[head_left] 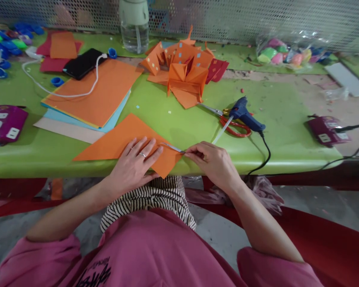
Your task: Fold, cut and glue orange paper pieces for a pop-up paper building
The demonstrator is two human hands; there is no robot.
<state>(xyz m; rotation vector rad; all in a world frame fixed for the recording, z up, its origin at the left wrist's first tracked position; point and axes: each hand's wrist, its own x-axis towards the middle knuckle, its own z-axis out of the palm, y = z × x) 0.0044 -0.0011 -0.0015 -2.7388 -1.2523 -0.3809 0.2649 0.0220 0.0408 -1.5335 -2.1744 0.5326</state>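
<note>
**Paper work at a green craft desk**

At the near edge of a lime-green covered desk, a person's left hand lay flat, fingers spread, on a folded sheet of orange paper whose corner hung over the edge. The right hand had its fingers pinched together on a thin silver blade-like tool touching the paper's right corner; what the tool was could not be told. Just beyond lay a blue hot-glue gun across red-handled scissors. A folded orange paper model sat mid-desk, a stack of orange, blue and pale card sheets toward the left with a black phone on a white cable. A clear water bottle stood at the far edge against a perforated metal screen. Purple power strips flanked both ends.
</note>
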